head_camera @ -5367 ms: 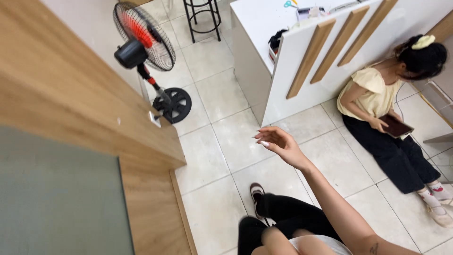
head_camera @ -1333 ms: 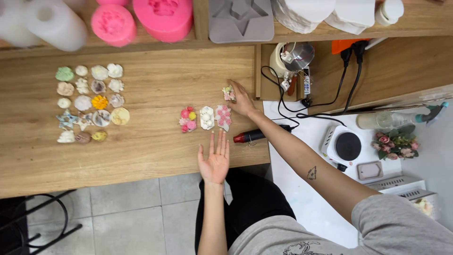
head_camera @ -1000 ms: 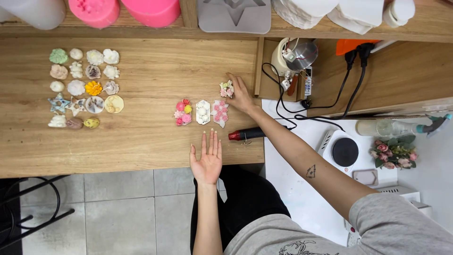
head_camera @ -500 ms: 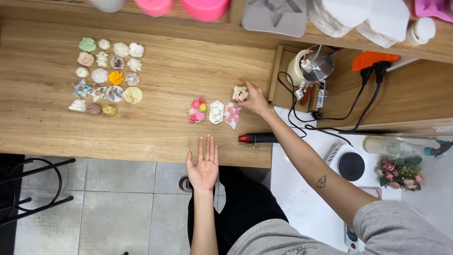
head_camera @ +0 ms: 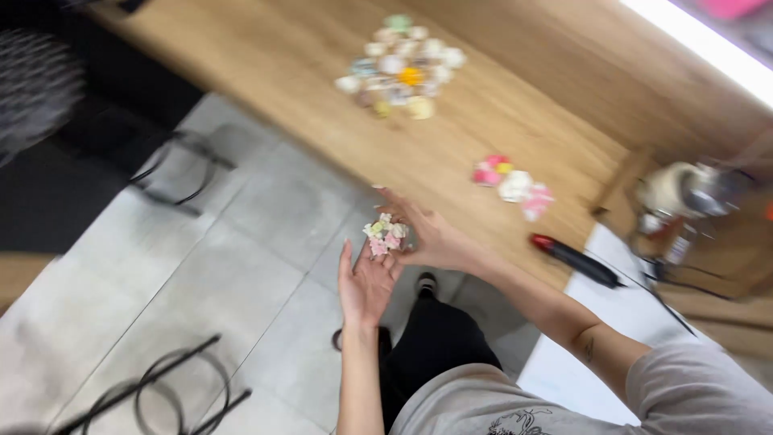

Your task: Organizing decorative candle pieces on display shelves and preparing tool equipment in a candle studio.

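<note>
Head view was blurred: right hand (head_camera: 431, 235) pinched a small flower cluster (head_camera: 385, 235) over the flat, spread left hand (head_camera: 366, 283) (a catching palm, seemingly), just off the desk (head_camera: 322, 97) edge.

A long wooden table (head_camera: 451, 153) runs slantwise across the room, its pale grain blurred. Below its near edge the floor (head_camera: 201, 306) is laid in large light grey tiles with thin dark joints. On those tiles, left of the table, stand black metal stool frames (head_camera: 181, 165), with another ringed frame (head_camera: 153, 395) nearer. Beyond the table's far edge a wooden wall panel (head_camera: 612, 72) rises, a bright strip of light (head_camera: 700, 40) along its top.
</note>
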